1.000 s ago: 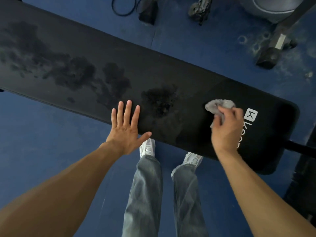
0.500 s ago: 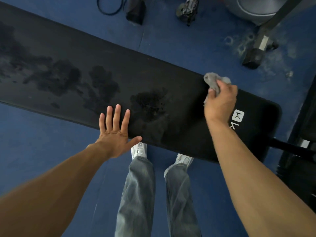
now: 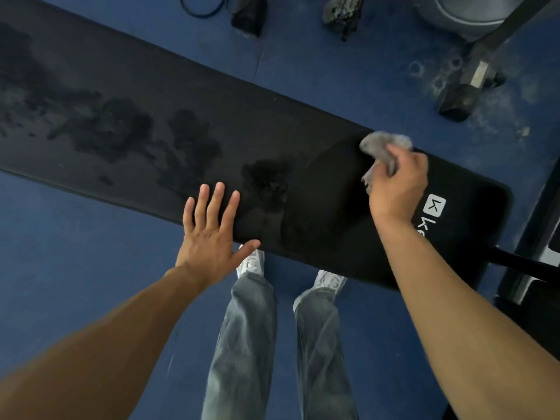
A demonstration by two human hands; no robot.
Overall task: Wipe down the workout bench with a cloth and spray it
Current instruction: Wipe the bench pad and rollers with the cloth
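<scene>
1. Hands: the left hand [image 3: 209,237] lies flat with straight fingers and the thumb spread. Its fingertips are on the black surface [image 3: 212,95] and its heel is at the near long edge.
2. The right hand [image 3: 397,186] is well apart from the left. Its fingers are curled round a crumpled grey cloth [image 3: 381,145], which it presses onto the surface close to the far long edge, toward the right end.
3. A bunch of the cloth sticks out past the fingers and almost reaches that far edge.
4. Between the two hands lies a darker, smoother band of pad with one damp blotch [image 3: 266,183] beside the left fingertips.
5. The surface runs on the slant from upper left, where it leaves the picture, to a rounded right end, just beyond a white logo [image 3: 436,205] that the right forearm partly hides.
6. Blue floor [image 3: 75,237] shows along both long edges. The near strip is wide to the left of the arms, while the far strip carries gear at the top.
7. A black frame bar [image 3: 521,263] juts from the right end.
8. Counted: two hands, one cloth, one surface, one logo, two white shoes [image 3: 251,263] below two jean legs, one coiled cable [image 3: 200,9] and one weighted foot [image 3: 457,101]
9. Damp patches [image 3: 112,128] spread leftward and merge, so I cannot tell how many there are
</scene>
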